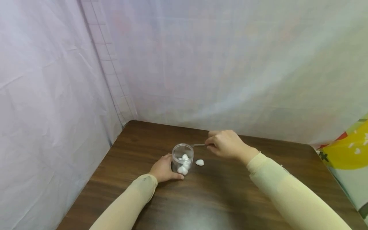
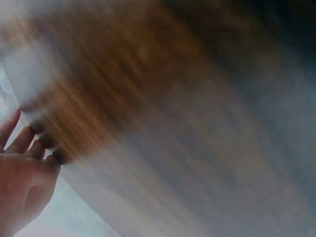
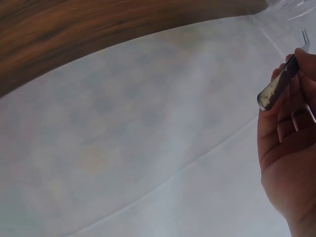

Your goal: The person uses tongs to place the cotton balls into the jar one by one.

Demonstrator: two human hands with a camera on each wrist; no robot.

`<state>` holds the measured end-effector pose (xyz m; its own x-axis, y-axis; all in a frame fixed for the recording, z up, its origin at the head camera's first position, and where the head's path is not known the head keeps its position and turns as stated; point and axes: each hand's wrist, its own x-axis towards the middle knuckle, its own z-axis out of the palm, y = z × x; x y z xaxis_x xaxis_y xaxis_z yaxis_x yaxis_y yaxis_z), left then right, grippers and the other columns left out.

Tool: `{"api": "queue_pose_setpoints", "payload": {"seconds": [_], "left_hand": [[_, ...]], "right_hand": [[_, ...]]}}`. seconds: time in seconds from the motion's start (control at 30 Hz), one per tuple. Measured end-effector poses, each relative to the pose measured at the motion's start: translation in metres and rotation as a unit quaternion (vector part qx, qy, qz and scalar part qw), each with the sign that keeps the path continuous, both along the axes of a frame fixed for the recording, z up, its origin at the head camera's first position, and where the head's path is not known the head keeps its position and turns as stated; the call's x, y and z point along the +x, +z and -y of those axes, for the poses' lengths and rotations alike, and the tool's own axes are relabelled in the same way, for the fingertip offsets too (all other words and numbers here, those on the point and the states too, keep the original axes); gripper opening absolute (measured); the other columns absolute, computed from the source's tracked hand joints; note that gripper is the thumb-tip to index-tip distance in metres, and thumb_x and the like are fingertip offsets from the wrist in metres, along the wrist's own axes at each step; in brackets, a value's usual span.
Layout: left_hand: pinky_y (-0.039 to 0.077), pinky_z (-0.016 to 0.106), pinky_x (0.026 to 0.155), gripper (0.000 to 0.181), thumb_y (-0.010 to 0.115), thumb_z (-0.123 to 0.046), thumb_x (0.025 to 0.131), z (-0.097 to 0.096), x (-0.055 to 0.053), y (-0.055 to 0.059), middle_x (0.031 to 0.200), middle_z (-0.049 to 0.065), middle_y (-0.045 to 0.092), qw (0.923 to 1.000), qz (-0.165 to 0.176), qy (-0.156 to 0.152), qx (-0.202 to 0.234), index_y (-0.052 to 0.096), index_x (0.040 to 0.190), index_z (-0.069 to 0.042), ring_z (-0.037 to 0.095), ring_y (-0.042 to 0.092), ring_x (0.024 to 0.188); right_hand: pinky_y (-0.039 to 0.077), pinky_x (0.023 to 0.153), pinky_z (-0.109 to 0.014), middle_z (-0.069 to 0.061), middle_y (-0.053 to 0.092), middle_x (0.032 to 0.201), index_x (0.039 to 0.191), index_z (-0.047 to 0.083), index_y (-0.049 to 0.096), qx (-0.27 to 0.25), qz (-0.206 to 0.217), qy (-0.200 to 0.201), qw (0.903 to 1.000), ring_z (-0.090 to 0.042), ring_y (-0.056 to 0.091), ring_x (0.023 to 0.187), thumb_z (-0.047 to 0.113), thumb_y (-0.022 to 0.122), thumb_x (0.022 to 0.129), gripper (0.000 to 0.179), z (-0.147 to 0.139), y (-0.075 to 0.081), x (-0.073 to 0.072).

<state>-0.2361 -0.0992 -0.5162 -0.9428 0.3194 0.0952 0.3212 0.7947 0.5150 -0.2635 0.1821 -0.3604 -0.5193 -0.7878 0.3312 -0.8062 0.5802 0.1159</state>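
Note:
A clear plastic jar (image 1: pixel 182 158) with several white cotton balls (image 1: pixel 184 164) inside stands on the table. My left hand (image 1: pixel 165 168) holds it from the left side, thumb round the front and fingers behind. In the left wrist view the left hand (image 2: pixel 29 173) appears at the left edge, with the jar out of sight. My right hand (image 1: pixel 225 143) grips a pair of metal tweezers (image 3: pixel 279 85), which point left with their tips right at the jar's rim. One loose cotton ball (image 1: pixel 199 162) lies on the table just right of the jar.
The brown wooden table (image 1: pixel 207 204) has its back edge close to a white hanging sheet (image 1: pixel 230 64). Another sheet (image 1: pixel 49 95) hangs along the left side. Something yellow with a red part (image 1: pixel 346 150) shows beyond the table's right edge.

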Motion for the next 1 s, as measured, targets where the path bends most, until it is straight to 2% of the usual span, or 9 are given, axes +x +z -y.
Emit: {"api": "queue_pose_setpoints", "payload": {"seconds": [0.17, 0.33, 0.5, 0.57, 0.63, 0.8, 1.0], "left_hand": [[0.044, 0.05, 0.103, 0.102, 0.084, -0.065, 0.064, -0.003, 0.005, -0.006, 0.14, 0.011, 0.054, 1.0, 0.006, -0.003, -0.001, 0.054, 0.141, -0.006, 0.033, 0.052, 0.127], [0.046, 0.048, 0.101, 0.101, 0.084, -0.066, 0.063, -0.005, 0.002, -0.003, 0.138, 0.009, 0.056, 1.0, -0.007, -0.003, 0.006, 0.055, 0.14, -0.006, 0.031, 0.054, 0.125], [0.046, 0.048, 0.101, 0.1, 0.085, -0.064, 0.063, -0.004, -0.001, 0.0, 0.137, 0.009, 0.056, 0.9999, -0.013, -0.005, 0.01, 0.055, 0.139, -0.007, 0.03, 0.054, 0.123], [0.045, 0.048, 0.102, 0.101, 0.085, -0.064, 0.063, -0.003, -0.002, 0.0, 0.137, 0.009, 0.056, 0.9999, -0.011, -0.004, 0.008, 0.055, 0.14, -0.007, 0.03, 0.054, 0.124], [0.045, 0.048, 0.102, 0.101, 0.085, -0.065, 0.062, -0.003, -0.002, 0.0, 0.137, 0.009, 0.056, 0.9999, -0.009, -0.004, 0.004, 0.055, 0.139, -0.006, 0.03, 0.054, 0.124], [0.045, 0.048, 0.101, 0.102, 0.084, -0.067, 0.062, -0.002, -0.003, -0.002, 0.136, 0.009, 0.056, 1.0, -0.008, -0.004, 0.002, 0.055, 0.139, -0.006, 0.03, 0.054, 0.123], [0.046, 0.048, 0.101, 0.104, 0.083, -0.068, 0.062, -0.003, -0.005, -0.003, 0.137, 0.009, 0.056, 0.9999, -0.009, -0.003, 0.002, 0.054, 0.14, -0.007, 0.03, 0.055, 0.123]], "right_hand": [[0.044, 0.049, -0.026, 0.012, 0.057, 0.082, 0.093, 0.017, 0.079, 0.005, 0.03, -0.038, 0.9988, -0.002, 0.048, 0.059, 0.022, 0.078, 0.084, 0.01, -0.031, -0.016, 0.004], [0.045, 0.051, -0.026, 0.012, 0.056, 0.082, 0.094, 0.015, 0.078, 0.017, 0.055, -0.07, 0.9959, -0.001, 0.05, 0.061, 0.02, 0.078, 0.084, 0.011, -0.055, -0.031, 0.004], [0.052, 0.055, -0.032, 0.009, 0.062, 0.087, 0.092, 0.016, 0.078, 0.026, 0.056, -0.066, 0.9959, -0.011, 0.062, 0.068, 0.017, 0.079, 0.082, 0.01, -0.063, -0.043, 0.003], [0.056, 0.059, -0.036, 0.006, 0.065, 0.091, 0.091, 0.016, 0.078, 0.028, 0.053, -0.064, 0.9962, -0.017, 0.067, 0.076, 0.017, 0.08, 0.081, 0.01, -0.064, -0.047, 0.004], [0.056, 0.059, -0.037, 0.005, 0.066, 0.093, 0.091, 0.017, 0.078, 0.029, 0.055, -0.061, 0.9962, -0.018, 0.068, 0.078, 0.017, 0.08, 0.081, 0.01, -0.064, -0.051, 0.005], [0.049, 0.051, -0.029, 0.01, 0.059, 0.084, 0.088, 0.017, 0.077, 0.03, 0.061, -0.057, 0.9961, -0.008, 0.058, 0.065, 0.015, 0.08, 0.08, 0.008, -0.065, -0.058, 0.008], [0.048, 0.05, -0.029, 0.011, 0.057, 0.082, 0.086, 0.018, 0.077, 0.035, 0.054, -0.055, 0.9964, -0.007, 0.056, 0.063, 0.017, 0.08, 0.08, 0.007, -0.065, -0.06, 0.007]]}}
